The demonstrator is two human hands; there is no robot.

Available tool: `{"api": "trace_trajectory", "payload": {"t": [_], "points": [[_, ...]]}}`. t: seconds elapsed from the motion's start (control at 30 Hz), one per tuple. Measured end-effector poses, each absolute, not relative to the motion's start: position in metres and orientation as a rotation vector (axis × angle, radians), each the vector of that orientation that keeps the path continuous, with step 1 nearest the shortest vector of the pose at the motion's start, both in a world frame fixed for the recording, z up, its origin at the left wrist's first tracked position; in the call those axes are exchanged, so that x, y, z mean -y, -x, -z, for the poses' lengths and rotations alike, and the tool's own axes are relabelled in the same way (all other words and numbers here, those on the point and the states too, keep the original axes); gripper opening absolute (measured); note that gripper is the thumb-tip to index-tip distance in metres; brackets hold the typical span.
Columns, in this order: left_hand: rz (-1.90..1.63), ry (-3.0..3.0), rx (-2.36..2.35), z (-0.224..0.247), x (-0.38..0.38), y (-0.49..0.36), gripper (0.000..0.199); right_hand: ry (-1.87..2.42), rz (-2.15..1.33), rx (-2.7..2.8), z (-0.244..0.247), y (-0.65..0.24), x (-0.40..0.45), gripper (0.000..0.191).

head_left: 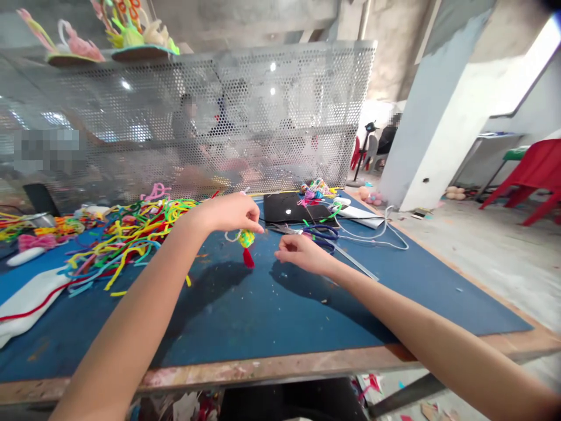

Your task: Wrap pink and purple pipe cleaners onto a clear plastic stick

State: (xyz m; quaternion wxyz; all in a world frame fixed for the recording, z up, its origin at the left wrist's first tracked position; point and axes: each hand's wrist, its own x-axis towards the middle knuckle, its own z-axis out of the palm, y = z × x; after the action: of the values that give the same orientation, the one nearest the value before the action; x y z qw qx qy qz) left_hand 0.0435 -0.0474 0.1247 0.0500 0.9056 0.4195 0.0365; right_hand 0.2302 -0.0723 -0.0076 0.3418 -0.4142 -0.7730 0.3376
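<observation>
My left hand [236, 213] is raised above the blue table mat, its fingers curled and closed. Just beneath it hangs or rests a small yellow-and-green ball [246, 238] with a red tassel [248, 258] and a pale loop at its side; whether the fingers hold it is hard to make out. To the right, my right hand [298, 252] is closed in a pinch over the mat, and anything between its fingertips is too small to see. Scissors with dark blue handles [322, 233] lie just behind my right hand.
Colourful pipe cleaners [144, 234] are heaped at the left, near a white packet [33, 301]. Behind my hands lie a black laptop [280, 209], a metal ruler [356, 262] and a white cable [385, 241]. A perforated metal panel [272, 128] stands along the back.
</observation>
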Motion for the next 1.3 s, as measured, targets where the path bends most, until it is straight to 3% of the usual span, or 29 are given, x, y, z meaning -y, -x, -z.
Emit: {"api": "trace_trajectory", "payload": {"t": [0.2,0.47,0.93,1.17,1.3], "points": [[-0.11,-2.712,-1.177,-0.122,0.043,-0.06,0.016,1.166,-0.749,1.809,0.007,-0.229,0.07,0.024],[-0.09,-2.721,-1.01,-0.118,0.046,-0.066,0.006,0.946,-0.763,1.763,0.003,-0.23,0.067,0.02],[-0.252,-2.719,-0.811,-0.113,0.048,-0.073,0.011,0.835,-0.798,1.764,-0.007,-0.239,0.066,0.027],[-0.9,-2.587,-1.061,-0.103,0.031,-0.076,0.011,0.877,-0.852,1.53,-0.007,-0.243,0.06,0.03],[-0.937,-2.315,-1.046,-0.081,0.022,-0.07,0.024,1.037,-0.704,1.542,-0.007,-0.251,0.056,0.028]]}}
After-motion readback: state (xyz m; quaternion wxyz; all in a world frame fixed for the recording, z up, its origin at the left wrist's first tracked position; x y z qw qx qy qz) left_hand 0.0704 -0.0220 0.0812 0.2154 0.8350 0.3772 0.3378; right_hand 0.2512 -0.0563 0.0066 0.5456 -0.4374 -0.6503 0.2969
